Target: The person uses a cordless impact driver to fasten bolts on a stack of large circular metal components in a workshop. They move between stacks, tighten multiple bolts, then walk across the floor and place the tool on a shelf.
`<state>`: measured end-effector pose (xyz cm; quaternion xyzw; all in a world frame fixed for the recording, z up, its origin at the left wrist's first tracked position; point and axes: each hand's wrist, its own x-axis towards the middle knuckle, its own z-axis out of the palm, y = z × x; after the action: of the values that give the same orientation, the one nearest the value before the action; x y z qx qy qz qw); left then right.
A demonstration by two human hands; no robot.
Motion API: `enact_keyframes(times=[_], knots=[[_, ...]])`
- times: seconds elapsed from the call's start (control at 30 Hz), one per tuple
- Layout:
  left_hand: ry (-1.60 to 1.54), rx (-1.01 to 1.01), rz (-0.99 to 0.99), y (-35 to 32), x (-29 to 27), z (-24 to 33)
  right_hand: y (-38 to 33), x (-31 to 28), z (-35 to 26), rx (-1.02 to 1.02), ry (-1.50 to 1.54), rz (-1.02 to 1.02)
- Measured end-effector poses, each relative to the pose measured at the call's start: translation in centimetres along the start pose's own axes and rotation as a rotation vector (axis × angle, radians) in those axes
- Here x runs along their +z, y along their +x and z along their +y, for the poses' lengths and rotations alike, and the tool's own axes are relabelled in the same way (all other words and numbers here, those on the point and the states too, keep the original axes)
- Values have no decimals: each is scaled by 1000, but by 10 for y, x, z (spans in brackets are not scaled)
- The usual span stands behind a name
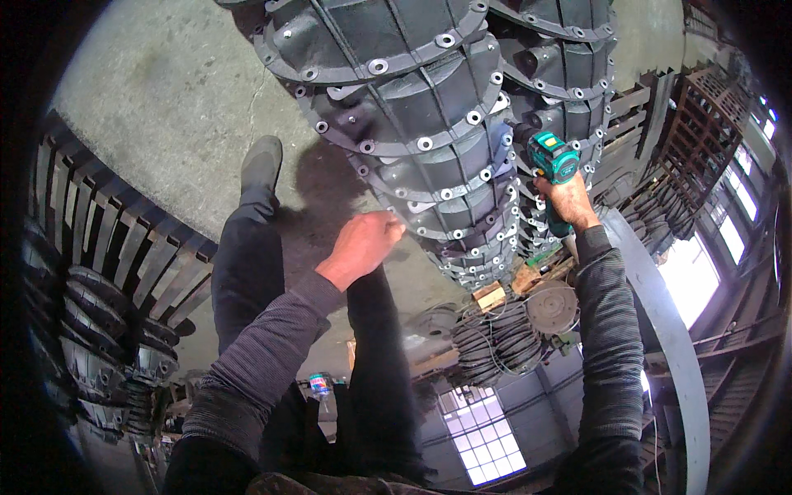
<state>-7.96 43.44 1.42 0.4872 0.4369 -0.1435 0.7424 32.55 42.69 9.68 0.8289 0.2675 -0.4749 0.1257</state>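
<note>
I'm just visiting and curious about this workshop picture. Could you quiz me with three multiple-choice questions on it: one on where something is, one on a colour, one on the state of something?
1. Where is the handheld power drill?
A. lying on the concrete floor
B. in the right hand, against the dark ribbed panel stack
C. in the left hand

2. What colour is the drill's body?
A. teal green
B. red
C. yellow

3. What is the state of the left hand?
A. gripping a hammer
B. holding no tool, fingers curled at the stack's edge
C. resting on the knee

Answers:
1 B: the right hand grips the drill, whose nose meets the bolted stack of dark ribbed panels.
2 A: its casing shows teal green.
3 B: no tool is in it, and it sits by the stack's lower edge.
</note>
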Motion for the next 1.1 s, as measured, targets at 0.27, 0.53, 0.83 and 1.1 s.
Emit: enact_keyframes(times=[0.27,0.53,0.83,1.1], knots=[[31,19,-26,0,-3,3,5,-2,2,-18,-85,-2],[50,77,106,2,3,-5,7,-1,-1,-25,-100,4],[-80,134,233,-31,-11,7,4,5,-1,-78,-19,37],[-4,169,163,-138,-60,75,8,6,10,-190,84,34]])
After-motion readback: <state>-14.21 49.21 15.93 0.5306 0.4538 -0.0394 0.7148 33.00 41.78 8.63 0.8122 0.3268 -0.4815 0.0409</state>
